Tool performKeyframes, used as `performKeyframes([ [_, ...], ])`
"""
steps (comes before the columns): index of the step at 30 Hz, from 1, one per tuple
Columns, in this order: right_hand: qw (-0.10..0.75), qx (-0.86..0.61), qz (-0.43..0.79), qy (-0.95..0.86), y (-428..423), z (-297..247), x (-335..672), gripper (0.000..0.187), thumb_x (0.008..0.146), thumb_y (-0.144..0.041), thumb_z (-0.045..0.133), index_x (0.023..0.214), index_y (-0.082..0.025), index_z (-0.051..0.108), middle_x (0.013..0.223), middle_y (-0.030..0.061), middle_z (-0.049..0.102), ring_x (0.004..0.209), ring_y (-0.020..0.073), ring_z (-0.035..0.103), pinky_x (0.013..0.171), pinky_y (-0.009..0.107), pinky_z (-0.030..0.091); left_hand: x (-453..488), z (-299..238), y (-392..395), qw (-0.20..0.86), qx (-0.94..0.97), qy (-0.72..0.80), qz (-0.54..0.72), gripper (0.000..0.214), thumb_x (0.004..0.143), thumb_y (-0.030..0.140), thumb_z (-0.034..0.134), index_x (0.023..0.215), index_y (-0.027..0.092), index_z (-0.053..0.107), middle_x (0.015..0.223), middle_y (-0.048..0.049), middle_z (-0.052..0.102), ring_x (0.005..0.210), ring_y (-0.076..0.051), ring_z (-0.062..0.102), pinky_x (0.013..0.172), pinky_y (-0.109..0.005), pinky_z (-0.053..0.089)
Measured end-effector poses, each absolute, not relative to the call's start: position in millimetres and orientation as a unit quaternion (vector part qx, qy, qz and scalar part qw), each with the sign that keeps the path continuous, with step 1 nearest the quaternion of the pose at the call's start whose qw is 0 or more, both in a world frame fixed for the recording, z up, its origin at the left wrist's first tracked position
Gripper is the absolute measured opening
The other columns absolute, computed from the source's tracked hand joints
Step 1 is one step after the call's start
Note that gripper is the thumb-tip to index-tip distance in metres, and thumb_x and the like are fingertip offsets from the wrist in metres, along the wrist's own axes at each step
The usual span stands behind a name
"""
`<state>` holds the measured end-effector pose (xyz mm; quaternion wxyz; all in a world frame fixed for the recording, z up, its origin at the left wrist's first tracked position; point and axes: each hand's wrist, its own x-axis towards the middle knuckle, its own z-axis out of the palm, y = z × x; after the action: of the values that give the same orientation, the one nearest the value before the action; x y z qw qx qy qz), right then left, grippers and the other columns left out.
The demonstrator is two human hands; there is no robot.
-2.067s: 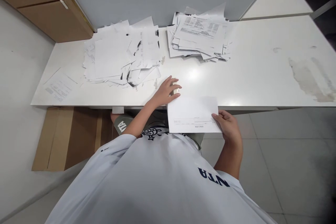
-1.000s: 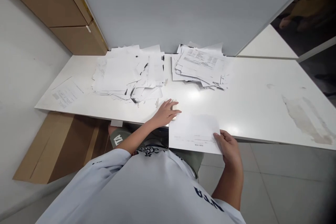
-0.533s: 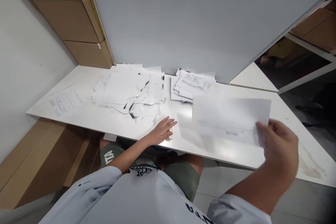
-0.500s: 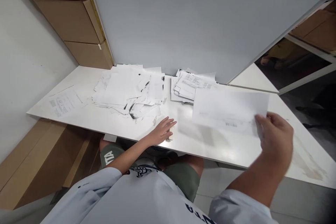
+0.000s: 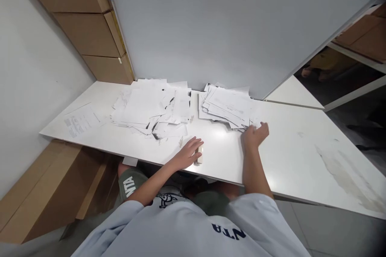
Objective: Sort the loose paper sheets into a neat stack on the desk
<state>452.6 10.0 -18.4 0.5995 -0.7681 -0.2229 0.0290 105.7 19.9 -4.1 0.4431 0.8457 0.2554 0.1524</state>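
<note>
Printed sheets point(image 5: 227, 106) lie in a loose stack on the white surface point(image 5: 301, 160), beside a larger, messier paper pile point(image 5: 147, 106). Right hand point(image 5: 255, 135) sits at the stack's near corner, its fingers point(image 5: 263, 128) loosely parted and gripping nothing. Left hand point(image 5: 188, 154) rests open on the surface, just beside a small cream-coloured object point(image 5: 199, 155).
</note>
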Motion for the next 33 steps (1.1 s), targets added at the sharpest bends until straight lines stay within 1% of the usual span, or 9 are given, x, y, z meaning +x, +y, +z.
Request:
performKeyframes([
  [5,0.635,-0.761,0.042,-0.123,-70.1,-57.7,422.4,0.048,0.076,-0.034,0.052,0.120,-0.014,0.053,0.129,0.0136,0.053,0.121,0.0233,0.050,0.104,0.043,0.039,106.1,-7.4,17.6,0.441,0.830,0.280,0.195,0.056,0.099,0.056,0.031,0.147,0.030,0.039,0.157,-0.0029,0.036,0.150,-0.021,0.021,0.122,-0.038,0.026],
  [8,0.650,-0.747,0.050,-0.128,-105.9,-66.5,404.4,0.051,0.073,-0.040,0.056,0.117,-0.015,0.056,0.123,0.0097,0.058,0.119,0.0218,0.053,0.106,0.040,0.038,88.5,-0.2,43.9,0.359,0.840,0.326,0.243,0.048,0.100,0.048,0.034,0.145,0.030,0.043,0.154,-0.0036,0.041,0.147,-0.022,0.028,0.120,-0.041,0.030],
  [12,0.607,-0.767,0.087,-0.189,-137.6,-68.7,368.8,0.051,0.074,-0.045,0.058,0.116,-0.016,0.062,0.118,0.0092,0.063,0.112,0.0232,0.058,0.102,0.042,0.042,36.1,13.4,113.9,0.138,0.815,0.492,0.274,0.061,0.093,0.034,0.051,0.149,0.015,0.036,0.157,-0.0138,0.033,0.151,-0.031,0.014,0.123,-0.051,0.016],
  [14,0.564,-0.791,0.081,-0.223,-145.3,-66.9,350.5,0.048,0.077,-0.044,0.055,0.115,-0.016,0.064,0.119,0.0103,0.065,0.111,0.0244,0.059,0.102,0.043,0.042,10.4,12.0,143.4,0.082,0.777,0.581,0.226,0.076,0.087,0.037,0.060,0.150,0.005,0.030,0.160,-0.0220,0.019,0.150,-0.040,0.007,0.121,-0.058,0.012],
  [16,0.534,-0.812,0.064,-0.229,-148.2,-64.0,337.1,0.045,0.078,-0.041,0.053,0.114,-0.016,0.065,0.118,0.0112,0.066,0.111,0.0259,0.059,0.102,0.043,0.042,-7.1,4.1,158.4,0.060,0.770,0.605,0.194,0.076,0.089,0.042,0.058,0.149,0.003,0.032,0.160,-0.0232,0.018,0.149,-0.043,0.009,0.120,-0.059,0.014],
  [22,0.507,-0.837,0.023,-0.204,-145.3,-57.0,327.4,0.041,0.076,-0.037,0.050,0.107,-0.017,0.067,0.109,0.0107,0.069,0.103,0.0267,0.062,0.096,0.042,0.045,-12.9,-18.2,150.7,-0.008,0.794,0.560,0.235,0.044,0.096,0.031,0.042,0.134,0.014,0.056,0.147,-0.0136,0.050,0.142,-0.032,0.037,0.116,-0.049,0.029],
  [25,0.497,-0.840,0.008,-0.219,-145.3,-56.9,326.4,0.040,0.076,-0.036,0.050,0.106,-0.017,0.068,0.107,0.0101,0.069,0.100,0.0263,0.062,0.095,0.041,0.045,-9.8,-19.4,146.6,-0.012,0.811,0.529,0.250,0.039,0.097,0.021,0.038,0.125,0.016,0.064,0.135,-0.0113,0.061,0.133,-0.028,0.049,0.110,-0.045,0.037],
  [28,0.486,-0.845,-0.003,-0.224,-146.5,-57.4,324.7,0.039,0.076,-0.037,0.049,0.104,-0.017,0.068,0.105,0.0103,0.069,0.098,0.0263,0.062,0.093,0.040,0.046,-7.8,-19.7,143.1,-0.017,0.836,0.484,0.258,0.038,0.095,0.016,0.037,0.121,0.016,0.066,0.127,-0.0101,0.067,0.127,-0.025,0.056,0.108,-0.043,0.040],
  [33,0.462,-0.853,-0.025,-0.240,-146.4,-59.2,325.0,0.038,0.076,-0.036,0.048,0.100,-0.017,0.069,0.101,0.0109,0.069,0.095,0.0267,0.062,0.090,0.041,0.046,-4.0,-18.9,138.1,-0.020,0.874,0.417,0.249,0.038,0.095,0.018,0.040,0.125,0.015,0.064,0.132,-0.0096,0.064,0.133,-0.026,0.051,0.107,-0.044,0.040],
])
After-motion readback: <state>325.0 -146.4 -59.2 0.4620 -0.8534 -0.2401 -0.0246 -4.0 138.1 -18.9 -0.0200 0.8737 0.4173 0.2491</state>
